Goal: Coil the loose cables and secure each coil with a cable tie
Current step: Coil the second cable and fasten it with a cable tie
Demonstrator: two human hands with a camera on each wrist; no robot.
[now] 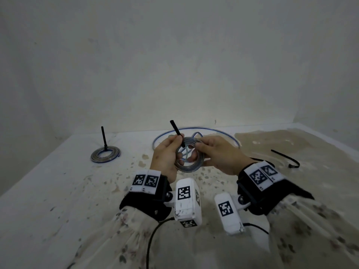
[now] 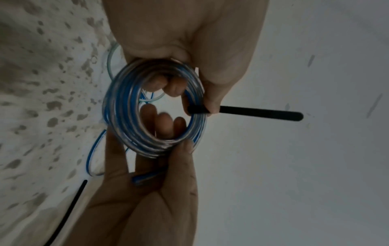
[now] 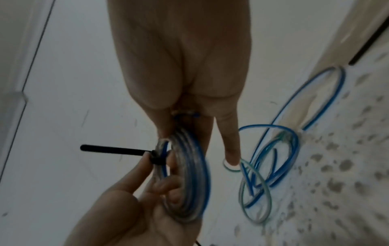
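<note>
While both hands hold it above the middle of the worktop (image 1: 58,191), the coil (image 1: 189,155) is a flat ring of several turns of glossy, clear-sheathed cable with a blue stripe. The left hand (image 1: 167,156) curls round the coil's left side, thumb and forefinger pinching a black cable tie (image 1: 177,134), a stiff matt strip wrapped across the turns, its rounded tail sticking up. The right hand (image 1: 215,154) grips the coil's right side, thumb on the outside and fingers (image 2: 166,123) through the ring.

There are two coils: the second, a tied coil (image 1: 105,155), lies flat near the left edge, its own black tie standing upright. One loose cable (image 1: 194,131) of the same blue-striped kind sprawls in wide loops towards the back edge, behind the hands. One spare tie (image 1: 287,159) lies bent in a curve by the right edge. The worktop is pale, speckled with grey-brown blotches, and a plain whitish wall (image 1: 174,55) rises behind it.
</note>
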